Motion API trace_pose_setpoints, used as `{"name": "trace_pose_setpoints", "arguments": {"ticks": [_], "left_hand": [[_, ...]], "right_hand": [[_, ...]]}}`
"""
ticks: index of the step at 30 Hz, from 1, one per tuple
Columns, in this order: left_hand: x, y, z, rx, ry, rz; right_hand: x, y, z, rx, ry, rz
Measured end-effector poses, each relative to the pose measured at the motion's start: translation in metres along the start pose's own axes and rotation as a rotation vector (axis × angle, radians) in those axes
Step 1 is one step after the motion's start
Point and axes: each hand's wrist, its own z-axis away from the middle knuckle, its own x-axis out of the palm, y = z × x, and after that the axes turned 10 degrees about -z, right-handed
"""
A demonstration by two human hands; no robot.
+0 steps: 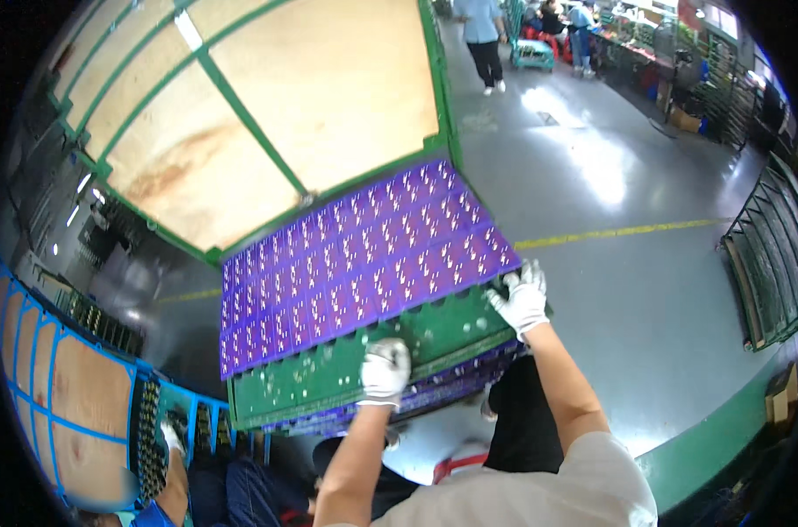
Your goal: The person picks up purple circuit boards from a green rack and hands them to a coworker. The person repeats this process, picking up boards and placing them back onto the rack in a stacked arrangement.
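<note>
A large purple tray with rows of small pale metal-looking parts lies on a green board. The board's near strip shows along the tray's front edge, with dark notches and pale specks. On that strip rests my left hand in a white glove, slightly blurred. Its fingers are curled in, and whatever they hold is hidden. At the right front corner of the tray is my right hand, also gloved in white, its thumb and fingers spread over the corner. More purple trays are stacked below the green board.
Behind the tray rises a green-framed rack with wooden panels. At lower left, another person's gloved hand is by a blue-framed rack. A green metal rack stands at right. A person is on the grey floor farther off.
</note>
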Motion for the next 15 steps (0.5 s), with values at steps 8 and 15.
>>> {"name": "trace_pose_setpoints", "arguments": {"ticks": [8,15], "left_hand": [[0.101,0.045,-0.076,-0.390,-0.437,-0.025],[0.104,0.056,-0.087,-0.480,-0.343,0.070]], "right_hand": [[0.017,-0.003,-0.011,0.070,0.184,-0.107],[0.015,-0.002,-0.006,-0.067,-0.071,-0.034]]}}
